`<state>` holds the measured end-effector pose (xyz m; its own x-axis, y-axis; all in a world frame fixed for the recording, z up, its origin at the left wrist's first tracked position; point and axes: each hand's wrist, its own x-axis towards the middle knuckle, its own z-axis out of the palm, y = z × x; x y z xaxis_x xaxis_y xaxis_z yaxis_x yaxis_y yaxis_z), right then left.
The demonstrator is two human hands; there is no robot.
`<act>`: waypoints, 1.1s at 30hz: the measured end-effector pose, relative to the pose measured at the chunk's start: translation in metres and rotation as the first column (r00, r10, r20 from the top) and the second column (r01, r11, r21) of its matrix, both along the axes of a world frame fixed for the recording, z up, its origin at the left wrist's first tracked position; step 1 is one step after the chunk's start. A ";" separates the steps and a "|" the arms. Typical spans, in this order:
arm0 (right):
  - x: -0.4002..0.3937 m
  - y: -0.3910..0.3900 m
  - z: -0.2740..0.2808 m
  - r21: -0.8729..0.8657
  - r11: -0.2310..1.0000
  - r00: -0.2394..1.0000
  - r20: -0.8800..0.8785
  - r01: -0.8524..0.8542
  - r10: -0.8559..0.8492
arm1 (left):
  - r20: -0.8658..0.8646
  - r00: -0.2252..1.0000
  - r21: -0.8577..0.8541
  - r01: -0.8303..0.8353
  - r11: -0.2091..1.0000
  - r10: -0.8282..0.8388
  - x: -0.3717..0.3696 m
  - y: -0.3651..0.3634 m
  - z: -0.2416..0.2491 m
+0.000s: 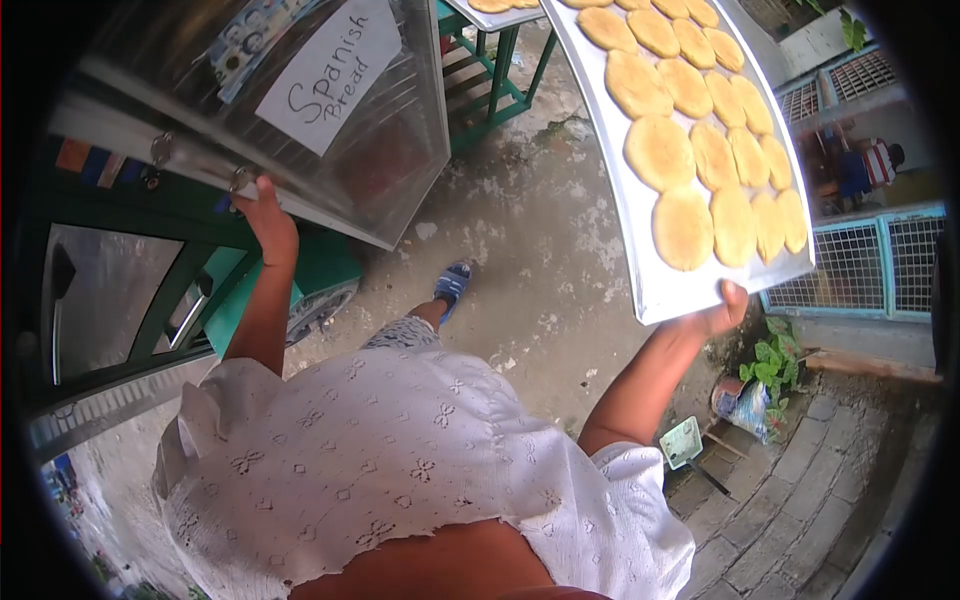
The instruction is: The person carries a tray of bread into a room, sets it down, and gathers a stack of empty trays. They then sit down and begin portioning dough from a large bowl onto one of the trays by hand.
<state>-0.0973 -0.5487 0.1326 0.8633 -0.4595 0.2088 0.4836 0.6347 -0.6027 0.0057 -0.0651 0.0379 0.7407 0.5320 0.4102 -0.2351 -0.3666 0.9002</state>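
Note:
My right hand grips the near edge of a metal baking tray, thumb on top and the other fingers hidden beneath. Rows of round, flat, golden breads lie on the tray, which is raised at the right. At the left, my left hand is closed at the edge of a clear-paned cabinet door, beside a small metal latch. A paper sign reading "Spanish Bread" is fixed to the door pane, which stands swung out at an angle.
Behind the door, a green metal stand holds another tray with breads. A green cart with a wheel is at left. To the right are blue-framed mesh panels, a potted plant, a dustpan and a person farther off.

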 end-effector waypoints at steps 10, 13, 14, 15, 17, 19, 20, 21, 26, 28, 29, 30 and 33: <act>-0.291 0.054 -0.083 0.184 0.981 0.968 -0.249 0.065 -0.017 | -0.147 0.825 0.172 0.565 0.807 -0.546 -0.038 -0.109 0.041; -0.343 0.080 -0.108 0.246 0.962 0.937 -0.349 0.116 -0.023 | -0.166 0.705 0.231 0.707 0.668 -0.689 -0.020 -0.135 0.038; -0.351 0.087 -0.114 0.265 0.956 0.926 -0.377 0.127 -0.018 | -0.241 0.783 0.313 0.622 0.718 -0.574 -0.018 -0.147 0.039; -0.355 0.097 -0.118 0.287 0.949 0.914 -0.407 0.134 -0.006 | -0.223 0.747 0.316 0.663 0.678 -0.627 -0.010 -0.156 0.042; -0.361 0.113 -0.130 0.322 0.938 0.894 -0.447 0.127 0.033 | -0.164 0.769 0.370 0.629 0.684 -0.618 0.005 -0.179 0.039; -0.370 0.123 -0.150 0.356 0.928 0.879 -0.471 0.106 0.080 | -0.209 0.794 0.480 0.592 0.648 -0.571 0.017 -0.194 0.040; -0.371 0.128 -0.163 0.366 0.924 0.856 -0.508 0.115 0.095 | -0.222 0.796 0.421 0.599 0.681 -0.563 0.019 -0.204 0.039; -0.368 0.133 -0.172 0.368 0.923 0.857 -0.506 0.111 0.099 | -0.133 0.787 0.443 0.591 0.674 -0.602 0.022 -0.213 0.039; -0.349 0.150 -0.214 0.435 0.900 0.795 -0.535 -0.031 0.286 | 0.014 0.811 0.358 0.542 0.760 -0.585 0.027 -0.245 0.030; -0.330 0.161 -0.221 0.453 0.883 0.756 -0.533 -0.125 0.380 | 0.037 0.839 0.309 0.506 0.805 -0.542 0.024 -0.254 0.023; -0.318 0.168 -0.228 0.449 0.880 0.747 -0.529 -0.156 0.402 | 0.047 0.851 0.282 0.491 0.824 -0.523 0.024 -0.259 0.020; -0.298 0.177 -0.227 0.450 0.874 0.747 -0.514 -0.182 0.421 | 0.062 0.851 0.273 0.488 0.829 -0.521 0.025 -0.261 0.018; -0.246 0.205 -0.244 0.427 0.875 0.737 -0.512 -0.228 0.441 | 0.211 0.836 0.285 0.443 0.850 -0.507 0.042 -0.272 -0.004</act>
